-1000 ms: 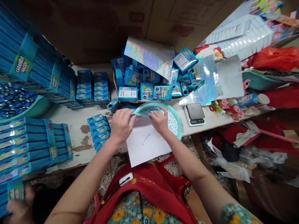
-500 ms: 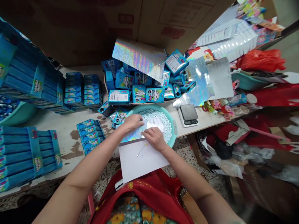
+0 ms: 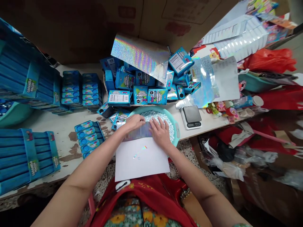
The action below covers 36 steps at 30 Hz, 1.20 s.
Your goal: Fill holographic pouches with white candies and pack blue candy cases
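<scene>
Over the turquoise basin [image 3: 176,126], a sheet of white paper [image 3: 142,160] lies partly across the rim, with a shiny grey, holographic-looking strip [image 3: 138,131] along its far edge. My left hand [image 3: 134,123] is closed at the strip's far edge, thumb and fingers pinched together on it. My right hand [image 3: 161,131] lies palm down on the strip's right end, its fingers stretched out and slightly apart. Small pale candies [image 3: 170,129] fill the basin beneath the sheet. The sheet's near end reaches towards the red apron [image 3: 151,192].
A digital scale [image 3: 192,115] stands right of the basin. Behind is a heap of blue candy boxes [image 3: 142,94] with a holographic sheet [image 3: 139,58] on top. Blue box stacks [image 3: 26,157] line the left side. Loose holographic sheets [image 3: 203,78] lie at right.
My right hand has gone from bent fingers to stretched fingers, moving slightly forward. The sheet has turned a little and shifted left; its strip now looks grey instead of bright.
</scene>
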Available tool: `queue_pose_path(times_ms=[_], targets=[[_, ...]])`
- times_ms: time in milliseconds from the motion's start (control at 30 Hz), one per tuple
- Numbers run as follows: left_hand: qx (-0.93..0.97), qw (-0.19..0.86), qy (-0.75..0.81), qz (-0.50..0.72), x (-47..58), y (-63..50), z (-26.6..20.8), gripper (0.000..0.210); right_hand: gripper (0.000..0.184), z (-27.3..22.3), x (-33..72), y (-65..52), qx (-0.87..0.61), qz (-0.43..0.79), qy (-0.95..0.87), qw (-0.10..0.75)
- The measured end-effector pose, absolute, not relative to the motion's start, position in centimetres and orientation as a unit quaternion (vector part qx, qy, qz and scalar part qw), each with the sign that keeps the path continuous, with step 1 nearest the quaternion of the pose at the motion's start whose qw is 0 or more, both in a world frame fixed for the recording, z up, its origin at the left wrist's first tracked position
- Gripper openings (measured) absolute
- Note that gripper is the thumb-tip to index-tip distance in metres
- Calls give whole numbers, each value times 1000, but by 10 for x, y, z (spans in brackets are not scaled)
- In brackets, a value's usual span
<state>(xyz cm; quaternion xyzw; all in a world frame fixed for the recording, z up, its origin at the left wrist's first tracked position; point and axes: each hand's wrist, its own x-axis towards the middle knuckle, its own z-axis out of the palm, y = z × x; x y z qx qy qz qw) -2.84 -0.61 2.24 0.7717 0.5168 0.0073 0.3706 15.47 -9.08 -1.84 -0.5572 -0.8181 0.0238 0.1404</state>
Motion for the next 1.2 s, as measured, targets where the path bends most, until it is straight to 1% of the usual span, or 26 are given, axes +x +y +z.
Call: queue_pose_path(times_ms=[100,200,267,333,400,433,500,567,600,667,700,767,867,967,1067,1133,1200], targets=[[772,378,512,8,-29,-5,19,27,40,-23,158,-104,-543,40,-827,140],[773,352,528,4,-27,-4,17,27,28,-12,161,-110,-539,51,-820,184],[781,305,546,6,-23,-3,13,26,17,7,161,-111,-543,59,-806,230],[792,261,551,12,-18,0,11,25,12,32,161,-111,-560,77,-777,276],[793,235,560,51,-14,0,14,24,11,58,159,-112,-590,110,-734,319],[785,234,566,93,-14,-1,18,24,10,70,157,-112,-605,132,-709,337],[753,281,556,210,-19,-11,32,29,10,88,150,-113,-624,185,-664,366],[705,402,495,309,-32,-31,51,37,12,98,141,-115,-630,241,-624,393],[678,469,458,333,-40,-44,60,39,13,101,135,-117,-629,270,-606,406],[621,573,414,339,-59,-78,74,39,16,102,119,-123,-617,330,-575,424],[590,602,422,335,-69,-96,78,34,17,100,108,-127,-609,362,-562,427],[524,619,481,333,-92,-132,78,26,18,92,81,-138,-595,426,-543,411],[443,588,594,324,-137,-184,67,26,16,72,31,-161,-583,492,-540,357],[436,531,670,280,-189,-230,56,24,15,46,-18,-186,-566,516,-565,307],[458,494,702,231,-229,-259,43,22,14,19,-55,-204,-548,548,-576,261],[468,481,709,217,-246,-267,33,21,13,5,-71,-210,-552,542,-584,248],[479,469,710,217,-255,-268,22,20,13,-7,-82,-212,-564,511,-597,252]])
